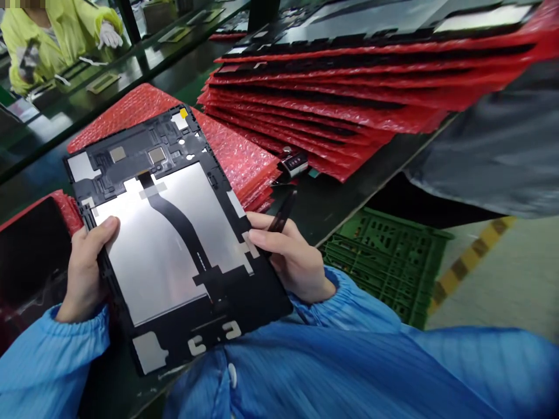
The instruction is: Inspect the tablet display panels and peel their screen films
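A tablet screen assembly, its inner side facing up, is tilted in front of me. It has a silver back plate, a black ribbon cable running down it and a yellow square near the top corner. My left hand grips its left edge, thumb on the silver plate. At the right edge, my right hand has its fingers closed on the rim beside a strip of tape. Dark pointed tweezers stick up from the same hand; their lower part is hidden.
Red bubble-wrap sleeves lie behind the assembly. A fanned stack of similar panels in red sleeves stands at the right, near a silver tally counter. Another dark panel lies left. A green crate is below; a gloved co-worker sits opposite.
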### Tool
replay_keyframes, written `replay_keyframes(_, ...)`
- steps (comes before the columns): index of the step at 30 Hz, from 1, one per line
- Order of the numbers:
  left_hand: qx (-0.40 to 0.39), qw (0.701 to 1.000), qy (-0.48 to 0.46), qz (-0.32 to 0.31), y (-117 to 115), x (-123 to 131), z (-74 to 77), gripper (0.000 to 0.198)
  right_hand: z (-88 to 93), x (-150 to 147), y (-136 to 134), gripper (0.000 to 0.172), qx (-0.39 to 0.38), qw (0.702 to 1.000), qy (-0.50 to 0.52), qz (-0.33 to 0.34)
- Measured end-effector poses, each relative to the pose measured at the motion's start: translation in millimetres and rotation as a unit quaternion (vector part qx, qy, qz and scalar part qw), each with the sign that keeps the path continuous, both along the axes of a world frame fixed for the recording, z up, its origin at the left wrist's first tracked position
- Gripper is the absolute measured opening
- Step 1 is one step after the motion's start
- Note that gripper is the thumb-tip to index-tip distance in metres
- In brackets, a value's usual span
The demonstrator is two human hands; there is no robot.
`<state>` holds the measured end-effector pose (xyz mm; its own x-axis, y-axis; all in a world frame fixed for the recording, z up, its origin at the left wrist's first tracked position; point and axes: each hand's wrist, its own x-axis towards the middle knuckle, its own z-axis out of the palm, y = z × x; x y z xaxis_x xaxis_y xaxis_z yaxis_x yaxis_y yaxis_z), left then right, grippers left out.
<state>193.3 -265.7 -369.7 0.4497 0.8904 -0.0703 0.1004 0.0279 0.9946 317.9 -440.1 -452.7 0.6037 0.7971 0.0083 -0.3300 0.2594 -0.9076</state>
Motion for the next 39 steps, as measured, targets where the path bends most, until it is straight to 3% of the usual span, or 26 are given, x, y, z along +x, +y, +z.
replay_keyframes(7, 0.028, 0.999, -0.036, -0.013, 0, 1, -4.5, 0.014, -8.0, 1, 2, 0.02, 0.059, 0.998, -0.03, -0.006)
replay_keyframes(14, 0.028, 0.996, -0.069, -0.058, 0, 1, -9.8, 0.019, -3.4, -3, 1, 0.011, 0.089, 0.995, -0.021, -0.027)
replay_keyframes(18, 0.03, 0.994, -0.08, -0.067, -1, 3, -10.6, 0.022, -1.9, -3, -2, 0.014, 0.096, 0.995, -0.023, -0.004)
replay_keyframes(22, 0.027, 0.993, -0.087, -0.074, -1, 4, -11.4, 0.025, -0.3, -2, -7, 0.017, 0.103, 0.99, -0.092, 0.038)
replay_keyframes(29, 0.025, 0.991, -0.1, -0.082, 0, 3, -14.9, 0.024, 1.4, -2, -18, 0.036, 0.02, 0.99, -0.124, 0.061)
replay_keyframes(34, 0.041, 0.989, -0.111, -0.086, 0, 4, -17.9, 0.023, -0.2, -2, -21, 0.033, 0.046, 0.99, -0.113, 0.07)
replay_keyframes(39, 0.041, 0.994, -0.098, -0.01, 3, 4, -19.7, 0.029, 5.5, -7, -21, 0.037, 0.039, 0.996, -0.048, 0.063)
